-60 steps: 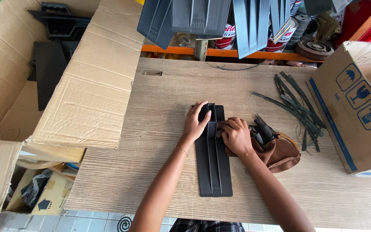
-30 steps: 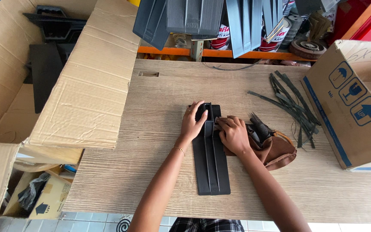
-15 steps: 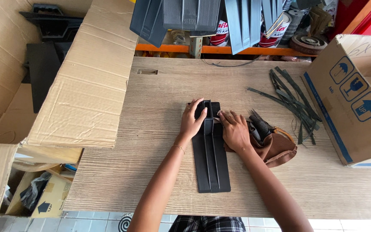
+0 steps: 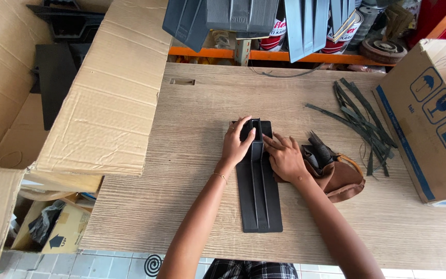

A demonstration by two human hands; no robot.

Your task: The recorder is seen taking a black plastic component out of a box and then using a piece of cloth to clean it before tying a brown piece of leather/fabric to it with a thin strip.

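Fingers of my left hand (image 4: 237, 143) and right hand (image 4: 284, 156) lay spread flat on the ribbed black plastic panel (image 4: 258, 199), its long axis running toward me on the counter (image 4: 181, 170)

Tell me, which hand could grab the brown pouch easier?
Probably the right hand. It rests on the black plastic panel right beside the brown pouch, nearly touching it. The left hand sits on the panel's far side, so it would have to cross over.

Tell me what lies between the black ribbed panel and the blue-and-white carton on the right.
Head view: a brown leather pouch beside the panel, then loose black strips before the carton.
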